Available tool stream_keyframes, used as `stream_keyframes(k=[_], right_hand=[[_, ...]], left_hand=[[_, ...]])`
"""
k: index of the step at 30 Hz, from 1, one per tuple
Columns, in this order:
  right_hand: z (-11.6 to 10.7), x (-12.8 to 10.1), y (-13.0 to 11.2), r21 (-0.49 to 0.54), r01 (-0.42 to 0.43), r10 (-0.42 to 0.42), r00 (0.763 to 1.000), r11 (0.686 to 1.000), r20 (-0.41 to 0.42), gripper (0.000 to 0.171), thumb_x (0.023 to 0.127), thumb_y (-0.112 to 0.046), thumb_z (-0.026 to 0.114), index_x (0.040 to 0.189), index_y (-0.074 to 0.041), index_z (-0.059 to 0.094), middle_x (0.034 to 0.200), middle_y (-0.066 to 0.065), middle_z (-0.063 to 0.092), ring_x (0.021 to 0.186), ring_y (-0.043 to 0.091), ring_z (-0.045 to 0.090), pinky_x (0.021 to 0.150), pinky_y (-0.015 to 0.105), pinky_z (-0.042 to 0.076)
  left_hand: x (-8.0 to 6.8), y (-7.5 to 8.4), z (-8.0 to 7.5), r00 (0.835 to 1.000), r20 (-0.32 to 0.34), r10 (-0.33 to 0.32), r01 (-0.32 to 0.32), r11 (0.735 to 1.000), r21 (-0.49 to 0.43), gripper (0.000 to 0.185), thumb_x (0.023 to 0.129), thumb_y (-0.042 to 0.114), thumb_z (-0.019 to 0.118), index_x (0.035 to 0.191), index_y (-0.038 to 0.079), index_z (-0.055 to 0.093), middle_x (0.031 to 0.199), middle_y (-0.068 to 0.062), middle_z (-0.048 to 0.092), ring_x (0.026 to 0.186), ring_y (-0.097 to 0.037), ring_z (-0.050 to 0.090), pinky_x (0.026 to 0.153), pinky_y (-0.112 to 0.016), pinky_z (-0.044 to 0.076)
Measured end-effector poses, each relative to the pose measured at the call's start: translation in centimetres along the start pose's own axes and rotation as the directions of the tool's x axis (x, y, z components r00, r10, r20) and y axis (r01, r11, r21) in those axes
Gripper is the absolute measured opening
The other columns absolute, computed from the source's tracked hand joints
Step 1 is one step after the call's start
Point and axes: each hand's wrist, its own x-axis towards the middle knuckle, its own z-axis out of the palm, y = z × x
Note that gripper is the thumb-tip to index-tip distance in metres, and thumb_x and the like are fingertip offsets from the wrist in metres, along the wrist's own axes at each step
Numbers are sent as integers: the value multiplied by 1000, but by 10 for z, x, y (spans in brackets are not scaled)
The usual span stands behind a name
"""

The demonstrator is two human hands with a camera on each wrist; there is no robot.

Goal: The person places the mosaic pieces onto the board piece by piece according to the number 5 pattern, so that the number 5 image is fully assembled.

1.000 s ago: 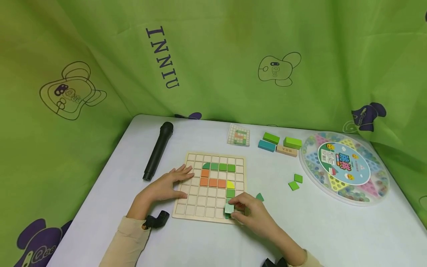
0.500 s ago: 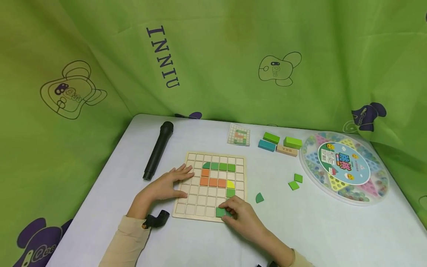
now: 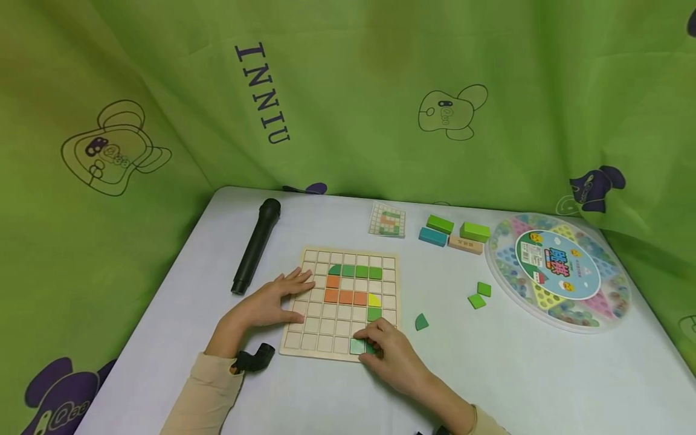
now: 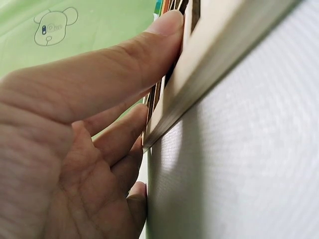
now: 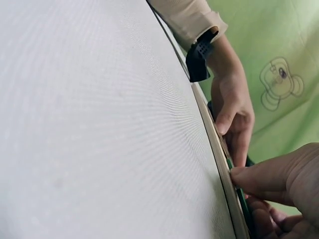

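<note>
Green tile (image 3: pixel 357 345) slid left, right hand (image 3: pixel 393 357) pinching it on grid board (image 3: pixel 318 344), left hand (image 3: pixel 270 302) flat.

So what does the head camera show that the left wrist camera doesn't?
Only the head view shows the right hand pressing a green tile into the board's bottom row, plus the microphone, the pattern card, the blocks, loose tiles and the round game box.

Only the left wrist view shows the thumb against the board's edge up close, with fingers lying on the grid.

Both show the left hand steadying the board, the white table and the green cloth.
</note>
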Motion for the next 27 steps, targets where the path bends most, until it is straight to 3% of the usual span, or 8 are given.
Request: stream_keyframes(k=[12,17,22,27], right_hand=[[-13,-5,3,104,48,-40,996,993,-79,31,74,-1,77,103,-8,68,103,-6,62,87,11,62,77,21,55],[-37,-10,15,22,18,-15,989,1000,-146,35,74,-5,78,107,-9,68,107,-8,63,93,12,62,80,25,55],[-68,-20,37,-106,-15,-12,968,994,-250,39,72,-4,80,109,-7,68,108,-3,65,92,16,64,78,28,56],[-101,-33,63,-150,-135,74,932,979,-356,37,75,-6,78,111,-7,67,109,1,65,94,18,63,81,15,51]], left_hand=[[0,0,1,1000,-11,9,-9,1000,-3,75,75,32,78,140,11,48,154,-4,30,146,-29,16,118,-53,12],[0,-2,2,1000,-11,6,-6,1000,-4,75,75,34,78,140,11,48,154,-4,30,146,-30,15,118,-54,12],[-1,-2,2,1000,-8,5,-5,1000,-3,75,75,35,77,140,12,47,155,-4,29,146,-30,15,117,-55,11],[-1,-1,1,1000,-8,7,-7,1000,-1,75,75,34,78,141,12,47,155,-3,29,146,-29,15,118,-54,11]])
